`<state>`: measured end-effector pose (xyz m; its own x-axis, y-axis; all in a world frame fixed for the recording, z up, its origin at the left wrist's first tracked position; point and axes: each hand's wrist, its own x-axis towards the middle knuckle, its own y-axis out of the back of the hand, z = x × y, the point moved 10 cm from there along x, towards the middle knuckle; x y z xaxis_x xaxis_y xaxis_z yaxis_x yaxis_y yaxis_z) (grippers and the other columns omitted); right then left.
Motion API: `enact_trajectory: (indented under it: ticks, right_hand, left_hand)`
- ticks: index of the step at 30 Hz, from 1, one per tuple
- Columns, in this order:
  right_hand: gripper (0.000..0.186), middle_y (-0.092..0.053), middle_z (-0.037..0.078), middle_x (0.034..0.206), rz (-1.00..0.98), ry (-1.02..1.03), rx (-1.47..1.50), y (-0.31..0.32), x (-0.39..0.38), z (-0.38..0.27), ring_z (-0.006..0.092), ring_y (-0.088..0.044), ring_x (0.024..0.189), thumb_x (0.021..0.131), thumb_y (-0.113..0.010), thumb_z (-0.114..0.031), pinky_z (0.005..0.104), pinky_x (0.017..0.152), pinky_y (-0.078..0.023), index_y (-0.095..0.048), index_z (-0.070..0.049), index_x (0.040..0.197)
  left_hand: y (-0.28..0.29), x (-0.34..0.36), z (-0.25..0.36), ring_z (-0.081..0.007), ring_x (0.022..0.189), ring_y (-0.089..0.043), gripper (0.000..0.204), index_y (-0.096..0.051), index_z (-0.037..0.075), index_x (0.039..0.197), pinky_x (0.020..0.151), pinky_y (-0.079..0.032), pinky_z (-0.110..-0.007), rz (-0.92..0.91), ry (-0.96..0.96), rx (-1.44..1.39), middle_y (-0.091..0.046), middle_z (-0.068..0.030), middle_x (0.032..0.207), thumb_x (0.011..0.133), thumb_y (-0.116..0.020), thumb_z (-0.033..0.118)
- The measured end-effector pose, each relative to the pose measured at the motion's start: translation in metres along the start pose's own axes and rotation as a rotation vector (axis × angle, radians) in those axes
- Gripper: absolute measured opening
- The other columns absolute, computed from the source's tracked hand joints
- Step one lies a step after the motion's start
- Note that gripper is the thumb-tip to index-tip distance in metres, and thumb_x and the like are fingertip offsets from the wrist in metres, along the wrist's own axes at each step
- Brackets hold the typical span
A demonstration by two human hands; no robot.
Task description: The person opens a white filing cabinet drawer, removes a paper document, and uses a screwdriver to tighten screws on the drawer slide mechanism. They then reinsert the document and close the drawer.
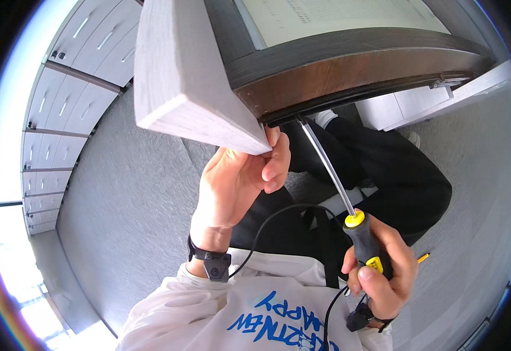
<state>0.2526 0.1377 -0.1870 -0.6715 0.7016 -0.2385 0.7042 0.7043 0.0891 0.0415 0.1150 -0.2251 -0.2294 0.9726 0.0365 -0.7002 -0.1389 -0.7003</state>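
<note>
In the head view, my left hand [235, 178] is closed on the lower edge of a pale wood-grain panel [182, 99], its fingertips partly hidden. The panel meets a brown, dark-framed drawer or cabinet piece [349, 70] with a black metal rail [372, 92] along its underside. My right hand [384, 275] grips a grey-and-yellow screwdriver [362, 234] by the handle. Its long steel shaft slants up to the rail, where the tip is at or near the underside, just right of my left fingers; whether a screw is there, I cannot tell.
My bent legs in dark trousers [413, 199] are below, on grey carpet [121, 205]. Pale cabinets [62, 96] line the left side, and a low pale unit [402, 105] is at right behind the piece. A small yellow object [423, 257] lies on the carpet beside my right hand.
</note>
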Motion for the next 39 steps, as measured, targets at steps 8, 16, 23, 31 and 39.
enact_trajectory:
  ticks: [8,16,23,31,39]
  right_hand:
    - [0.053,-0.069,0.013,0.089,0.191,0.35,-0.64,-0.005,-0.011,-0.045,0.0182,-0.067,0.067,0.088,-0.06,-0.032,0.0253,0.058,-0.053,-0.059,0.0,0.131]
    - [0.039,-0.061,0.016,0.089,0.357,0.57,-1.33,-0.041,-0.031,-0.087,0.0209,-0.059,0.072,0.091,-0.064,0.0,0.0262,0.056,-0.047,-0.064,-0.001,0.13]
    - [0.044,-0.058,0.015,0.096,0.324,0.523,-1.171,-0.043,-0.03,-0.079,0.023,-0.058,0.078,0.086,-0.071,-0.006,0.029,0.06,-0.048,-0.064,-0.001,0.129]
    - [0.09,-0.06,0.017,0.107,0.348,0.513,-0.658,-0.018,-0.061,-0.055,0.0216,-0.06,0.083,0.084,-0.061,-0.07,0.0332,0.072,-0.048,-0.05,0.004,0.134]
    - [0.061,-0.059,0.015,0.112,0.246,0.614,-0.82,-0.019,-0.078,-0.049,0.0242,-0.055,0.068,0.081,-0.079,-0.035,0.0343,0.054,-0.041,-0.056,-0.002,0.127]
  left_hand:
    - [-0.006,0.001,-0.004,-0.0127,0.062,-0.04,0.046,-0.061,0.006,0.113,0.056,-0.034,-0.027,-0.076,-0.066,-0.031,-0.044,-0.0018,0.07,0.103,-0.046,0.048]
    - [-0.016,-0.003,-0.011,-0.0126,0.063,-0.042,0.06,-0.057,0.007,0.112,0.058,-0.034,-0.026,-0.066,-0.029,0.053,-0.046,-0.0025,0.071,0.1,-0.04,0.064]
    - [-0.058,-0.024,-0.047,-0.0068,0.065,-0.052,0.086,-0.053,0.003,0.115,0.055,-0.038,-0.02,0.033,0.192,0.35,-0.058,-0.0073,0.084,0.081,-0.052,0.082]
    - [-0.072,-0.015,-0.023,-0.0049,0.051,-0.042,0.03,-0.052,0.007,0.091,0.046,-0.03,-0.018,0.015,0.12,0.162,-0.056,-0.0061,0.073,0.099,-0.062,0.034]
    - [-0.074,-0.016,-0.032,-0.0064,0.051,-0.055,0.053,-0.055,-0.001,0.11,0.046,-0.042,-0.016,-0.048,0.135,0.218,-0.063,-0.0098,0.077,0.096,-0.058,0.05]
